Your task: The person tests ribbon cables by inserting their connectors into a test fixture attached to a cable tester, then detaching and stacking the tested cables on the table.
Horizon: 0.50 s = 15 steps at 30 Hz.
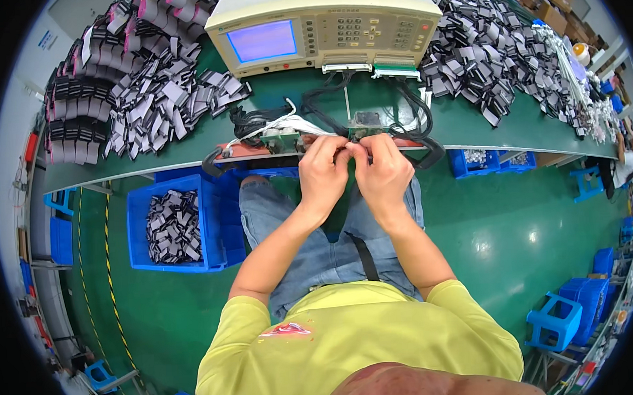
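Note:
My left hand (322,176) and my right hand (384,172) meet at the table's front edge, fingertips pinched close together. Whatever lies between them is hidden by the fingers. Just beyond my left fingers is a small green board fixture (280,140) with white wires (293,121) running across it. A second fixture with a dark connector block (367,120) stands right behind my right hand. Black cables (319,102) lead from this area back to a beige test instrument (323,35) with a lit screen and keypad.
Heaps of short grey flat ribbon cables with black connectors (163,91) cover the green table at left, with another pile (476,56) at right. Below left, a blue bin (138,233) holds more. Small blue boxes (465,164) hang under the table; blue stools (553,321) stand at right.

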Motion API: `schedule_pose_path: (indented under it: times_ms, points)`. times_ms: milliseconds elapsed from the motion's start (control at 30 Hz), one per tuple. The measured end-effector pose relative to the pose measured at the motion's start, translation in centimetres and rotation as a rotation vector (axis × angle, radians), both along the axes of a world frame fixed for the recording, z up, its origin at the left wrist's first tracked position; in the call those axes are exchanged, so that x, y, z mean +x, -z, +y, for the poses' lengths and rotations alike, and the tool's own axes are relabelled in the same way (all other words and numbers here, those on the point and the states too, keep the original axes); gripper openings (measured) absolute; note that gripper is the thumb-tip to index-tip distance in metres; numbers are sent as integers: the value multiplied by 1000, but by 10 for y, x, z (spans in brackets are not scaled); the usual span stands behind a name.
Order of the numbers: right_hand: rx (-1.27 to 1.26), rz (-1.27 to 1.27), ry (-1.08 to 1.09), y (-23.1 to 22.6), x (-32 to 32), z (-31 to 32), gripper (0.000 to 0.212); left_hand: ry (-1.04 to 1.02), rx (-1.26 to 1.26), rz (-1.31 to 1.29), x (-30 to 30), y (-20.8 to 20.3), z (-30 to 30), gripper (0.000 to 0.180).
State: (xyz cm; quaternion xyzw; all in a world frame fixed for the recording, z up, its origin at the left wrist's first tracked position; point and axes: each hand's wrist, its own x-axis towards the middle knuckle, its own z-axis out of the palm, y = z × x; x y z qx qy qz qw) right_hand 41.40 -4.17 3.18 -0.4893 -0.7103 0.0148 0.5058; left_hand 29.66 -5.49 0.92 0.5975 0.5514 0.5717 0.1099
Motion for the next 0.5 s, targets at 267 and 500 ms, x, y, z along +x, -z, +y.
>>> schedule_pose_path:
  times_ms: [267,500]
  points:
    - [71,-91,-190,-5,28,3,27,81,44,154,-43,-47,-11,13]
    - [-56,26,-266,-13,34,-15,26,-372,-155,787,-233,-66,53,31]
